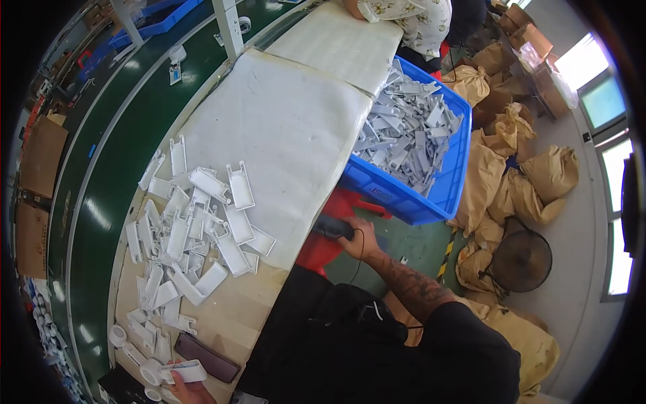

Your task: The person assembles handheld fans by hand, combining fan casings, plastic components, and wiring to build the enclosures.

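Observation:
At the lower left, my left hand [188, 390] has its fingers closed around a white plastic housing [185, 372]. White parts with round ends [149, 370] lie close by it, and a dark phone [206, 358] rests on the table just beyond. My right hand [358, 241] is off the table's right edge, gripping a dark, elongated object [330, 227] whose kind I cannot make out. A thin black cord hangs by that wrist. Many loose white plastic housings [178, 236] are heaped on the left part of the table [269, 101].
A blue crate [404, 195] full of light grey plastic parts stands right of the table, beside a red stool [316, 252]. Left runs a green conveyor [101, 182]. A person's sleeve [427, 23] shows at the far end. Brown sacks [481, 168] and a fan [518, 259] stand right.

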The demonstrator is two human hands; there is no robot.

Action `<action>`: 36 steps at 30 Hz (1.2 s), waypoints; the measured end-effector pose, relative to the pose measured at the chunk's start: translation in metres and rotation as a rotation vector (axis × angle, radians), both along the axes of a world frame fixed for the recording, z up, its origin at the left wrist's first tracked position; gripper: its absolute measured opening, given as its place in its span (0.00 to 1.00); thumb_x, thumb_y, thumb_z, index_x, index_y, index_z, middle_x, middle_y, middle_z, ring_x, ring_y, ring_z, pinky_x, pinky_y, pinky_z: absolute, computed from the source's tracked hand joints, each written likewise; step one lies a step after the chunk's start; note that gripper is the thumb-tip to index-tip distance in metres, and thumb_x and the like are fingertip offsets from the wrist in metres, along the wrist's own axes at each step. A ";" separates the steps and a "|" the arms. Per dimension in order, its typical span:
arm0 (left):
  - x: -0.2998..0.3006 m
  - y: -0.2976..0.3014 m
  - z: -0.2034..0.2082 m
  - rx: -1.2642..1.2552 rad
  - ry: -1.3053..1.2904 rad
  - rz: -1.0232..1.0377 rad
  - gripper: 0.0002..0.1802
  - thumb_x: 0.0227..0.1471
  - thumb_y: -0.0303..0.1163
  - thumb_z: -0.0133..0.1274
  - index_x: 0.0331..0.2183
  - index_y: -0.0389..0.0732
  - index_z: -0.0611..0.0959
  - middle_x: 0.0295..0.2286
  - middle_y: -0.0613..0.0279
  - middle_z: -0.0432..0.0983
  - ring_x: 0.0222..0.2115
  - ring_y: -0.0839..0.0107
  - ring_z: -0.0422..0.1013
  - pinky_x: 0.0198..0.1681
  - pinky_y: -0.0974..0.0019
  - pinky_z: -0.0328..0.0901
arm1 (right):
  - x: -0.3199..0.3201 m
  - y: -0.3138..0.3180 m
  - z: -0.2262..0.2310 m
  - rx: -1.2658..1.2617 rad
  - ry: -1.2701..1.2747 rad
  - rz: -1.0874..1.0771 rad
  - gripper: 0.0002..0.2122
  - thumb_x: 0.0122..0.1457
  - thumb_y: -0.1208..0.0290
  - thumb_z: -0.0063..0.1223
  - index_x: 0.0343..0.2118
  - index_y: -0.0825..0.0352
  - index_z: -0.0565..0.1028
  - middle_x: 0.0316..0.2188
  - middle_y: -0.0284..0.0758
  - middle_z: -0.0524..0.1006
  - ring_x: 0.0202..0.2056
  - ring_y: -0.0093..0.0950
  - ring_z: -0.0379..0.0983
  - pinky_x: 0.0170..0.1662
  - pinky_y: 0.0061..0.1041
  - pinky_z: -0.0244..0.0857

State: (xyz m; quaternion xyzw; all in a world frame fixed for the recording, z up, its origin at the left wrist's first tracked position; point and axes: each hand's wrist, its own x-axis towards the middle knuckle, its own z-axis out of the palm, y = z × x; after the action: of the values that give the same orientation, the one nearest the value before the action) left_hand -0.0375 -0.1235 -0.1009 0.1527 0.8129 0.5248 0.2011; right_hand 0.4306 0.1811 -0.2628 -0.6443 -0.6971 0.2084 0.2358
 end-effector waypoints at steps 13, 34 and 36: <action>-0.019 -0.030 -0.021 -0.061 0.228 -0.140 0.24 0.60 0.43 0.49 0.53 0.40 0.79 0.48 0.29 0.69 0.42 0.36 0.69 0.44 0.42 0.68 | 0.002 0.013 -0.002 -0.265 0.052 -0.030 0.18 0.52 0.56 0.62 0.44 0.57 0.81 0.39 0.35 0.79 0.47 0.39 0.74 0.50 0.43 0.60; 0.002 0.011 0.018 0.464 -0.394 0.034 0.34 0.60 0.36 0.55 0.62 0.37 0.61 0.58 0.51 0.63 0.57 0.56 0.64 0.59 0.44 0.63 | -0.006 0.044 0.033 0.087 0.761 -0.376 0.07 0.62 0.70 0.56 0.29 0.68 0.79 0.23 0.25 0.74 0.28 0.16 0.67 0.30 0.19 0.60; 0.017 0.037 0.026 0.583 -0.319 -0.075 0.26 0.60 0.32 0.55 0.56 0.35 0.68 0.51 0.52 0.71 0.51 0.58 0.70 0.54 0.49 0.68 | -0.009 0.056 0.092 0.235 0.699 -0.391 0.17 0.63 0.72 0.54 0.20 0.65 0.62 0.19 0.22 0.56 0.24 0.16 0.51 0.26 0.24 0.48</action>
State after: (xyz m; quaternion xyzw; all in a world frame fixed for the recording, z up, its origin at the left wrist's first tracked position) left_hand -0.0209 -0.0865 -0.0748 0.1495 0.5808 0.7448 0.2926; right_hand 0.4215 0.2374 -0.1704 -0.6237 -0.4588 0.2846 0.5653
